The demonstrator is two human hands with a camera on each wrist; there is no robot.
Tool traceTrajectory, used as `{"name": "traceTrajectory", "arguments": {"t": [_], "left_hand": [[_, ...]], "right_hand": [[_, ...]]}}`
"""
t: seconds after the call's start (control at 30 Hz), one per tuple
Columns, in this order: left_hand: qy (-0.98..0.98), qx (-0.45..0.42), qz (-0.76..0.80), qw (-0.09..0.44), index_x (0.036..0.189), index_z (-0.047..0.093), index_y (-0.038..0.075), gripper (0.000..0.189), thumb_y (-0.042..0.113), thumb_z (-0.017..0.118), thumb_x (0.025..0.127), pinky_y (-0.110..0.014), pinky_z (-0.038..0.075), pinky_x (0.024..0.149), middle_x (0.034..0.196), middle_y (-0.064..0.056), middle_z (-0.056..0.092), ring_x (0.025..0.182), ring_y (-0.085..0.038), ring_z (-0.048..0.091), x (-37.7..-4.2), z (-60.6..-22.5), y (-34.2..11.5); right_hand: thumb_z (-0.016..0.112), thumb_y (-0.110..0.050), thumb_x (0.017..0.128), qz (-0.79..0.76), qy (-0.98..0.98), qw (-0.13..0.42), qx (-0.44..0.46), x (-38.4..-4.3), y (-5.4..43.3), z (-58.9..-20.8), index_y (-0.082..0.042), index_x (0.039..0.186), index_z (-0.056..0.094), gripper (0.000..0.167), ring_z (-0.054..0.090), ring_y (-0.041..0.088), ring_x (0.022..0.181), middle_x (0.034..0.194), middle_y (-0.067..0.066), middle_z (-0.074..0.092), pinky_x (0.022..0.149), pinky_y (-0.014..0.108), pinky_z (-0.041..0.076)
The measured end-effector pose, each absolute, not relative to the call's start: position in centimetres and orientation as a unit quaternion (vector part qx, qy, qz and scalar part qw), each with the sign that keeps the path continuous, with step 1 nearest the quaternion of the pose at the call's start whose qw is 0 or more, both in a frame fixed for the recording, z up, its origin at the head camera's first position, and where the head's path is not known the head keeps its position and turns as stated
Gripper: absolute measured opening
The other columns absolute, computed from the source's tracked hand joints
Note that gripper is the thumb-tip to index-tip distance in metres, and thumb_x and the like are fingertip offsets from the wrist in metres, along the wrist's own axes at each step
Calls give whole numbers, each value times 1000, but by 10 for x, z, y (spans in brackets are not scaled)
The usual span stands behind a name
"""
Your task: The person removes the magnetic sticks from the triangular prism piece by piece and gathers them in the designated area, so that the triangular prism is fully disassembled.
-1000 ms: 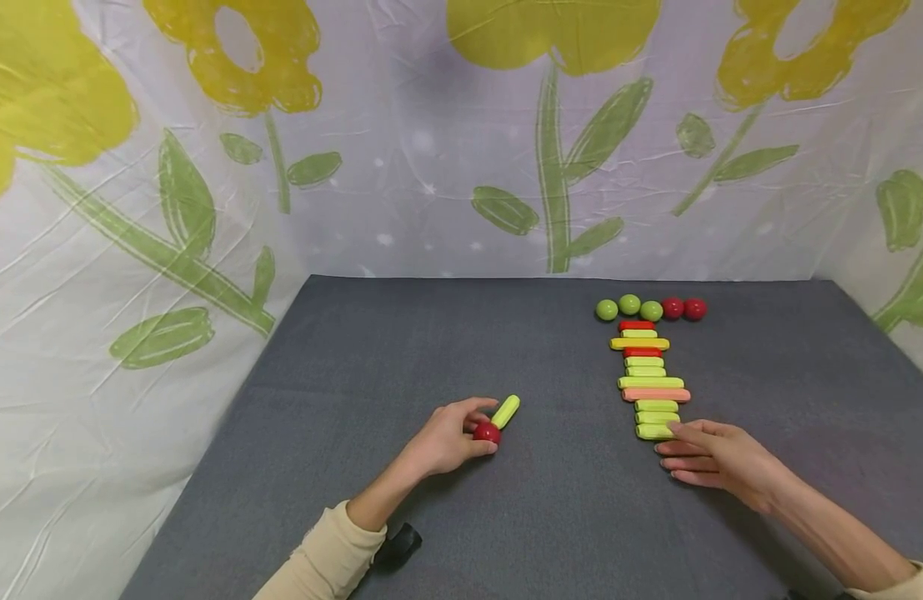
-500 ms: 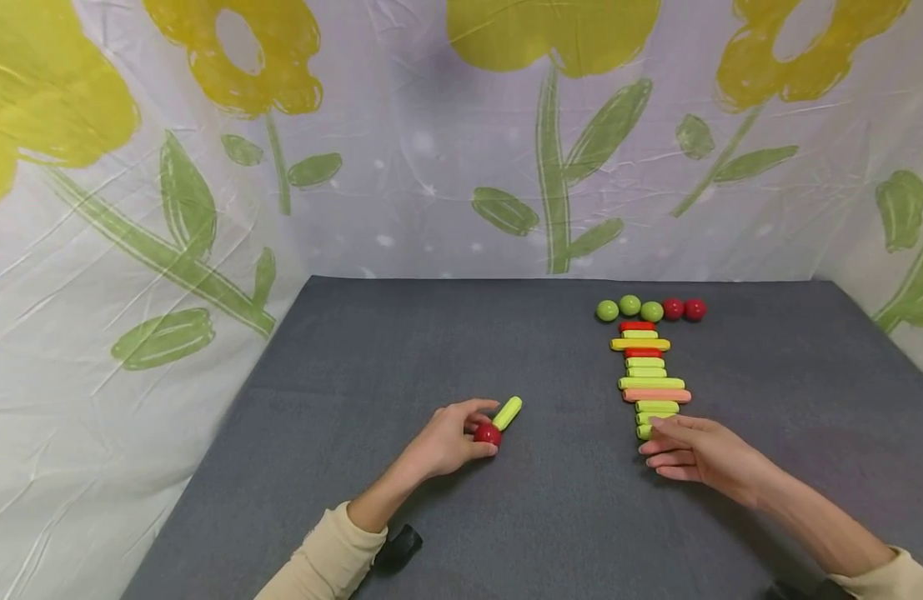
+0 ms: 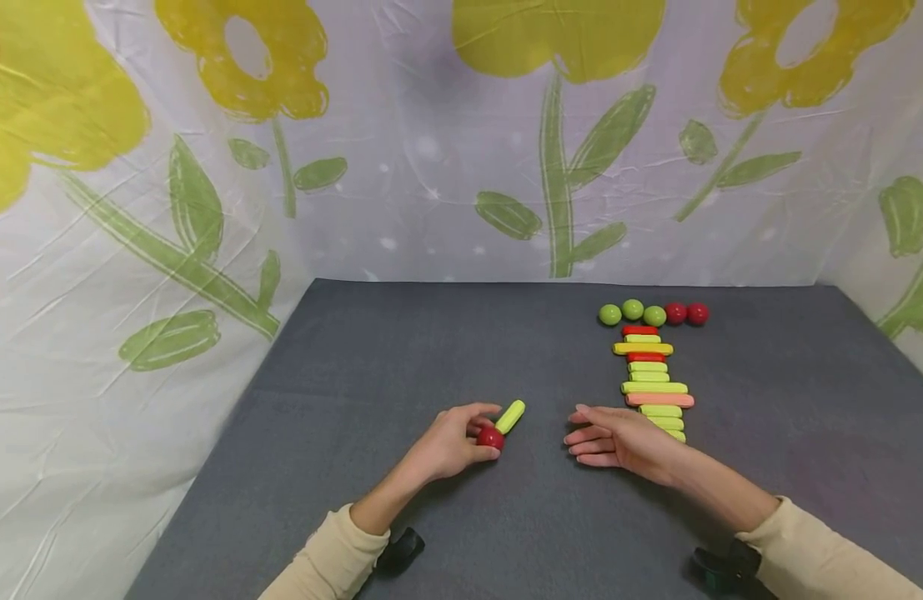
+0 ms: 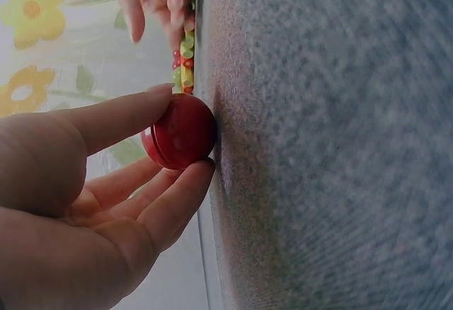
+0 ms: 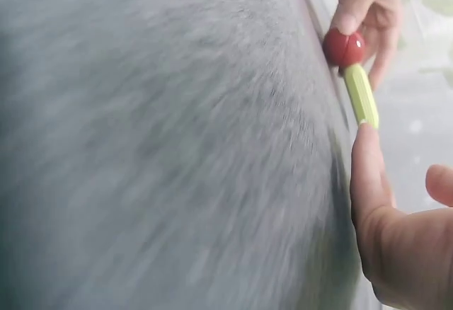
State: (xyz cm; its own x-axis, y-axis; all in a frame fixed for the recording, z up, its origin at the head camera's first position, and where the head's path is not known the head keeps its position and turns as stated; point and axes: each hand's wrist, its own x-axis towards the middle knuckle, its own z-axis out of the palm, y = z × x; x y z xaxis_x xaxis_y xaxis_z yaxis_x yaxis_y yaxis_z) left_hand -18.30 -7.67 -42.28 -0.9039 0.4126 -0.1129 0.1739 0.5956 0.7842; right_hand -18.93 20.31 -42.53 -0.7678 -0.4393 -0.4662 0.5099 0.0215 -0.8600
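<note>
My left hand (image 3: 448, 442) pinches a glossy red ball (image 3: 490, 439) between thumb and fingers, low over the dark tabletop. In the left wrist view a thin seam runs around this ball (image 4: 185, 133). A short yellow-green stick (image 3: 511, 416) points away from the ball, one end against it; whether they are joined I cannot tell. My right hand (image 3: 629, 442) hovers right of the stick, fingers extended and holding nothing. It partly covers the near end of a column of coloured sticks (image 3: 654, 388).
Beyond the stick column, several green balls (image 3: 632, 310) and two red balls (image 3: 687, 314) form a row. A dark grey cloth (image 3: 401, 342) covers the table. A flower-printed curtain (image 3: 401, 208) stands behind it. A black wrist strap (image 3: 401, 552) shows beneath the left sleeve.
My right hand has left the nearest stick of the column and moved left, toward the ball and stick. The left hand keeps its grip on the ball in the same place.
</note>
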Motion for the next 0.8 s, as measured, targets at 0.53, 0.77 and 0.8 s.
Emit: {"name": "traceTrajectory", "arguments": {"t": [0.53,0.77,0.8], "left_hand": [[880,165,422,139,129,57,2,55,7,79,79,-41,51,85,109,-12,65,101,-26,63,-182,-426,-76],[879,170,424,136,129,57,2,56,6,79,78,-40,53,83,108,-13,65,99,-27,63,-184,-425,-76],[879,169,425,136,129,57,2,56,5,79,78,-40,53,83,108,-13,65,99,-27,63,-184,-425,-76]], "right_hand": [[52,-14,100,-720,613,325,25,-209,140,-434,14,125,45,39,67,18,88,98,13,67,83,33,53],[56,-8,97,-736,603,306,31,-208,125,-437,12,118,49,29,67,16,83,93,9,67,80,31,54],[56,-9,97,-738,603,302,32,-209,124,-437,11,117,49,29,67,16,82,93,9,66,79,30,54]]}}
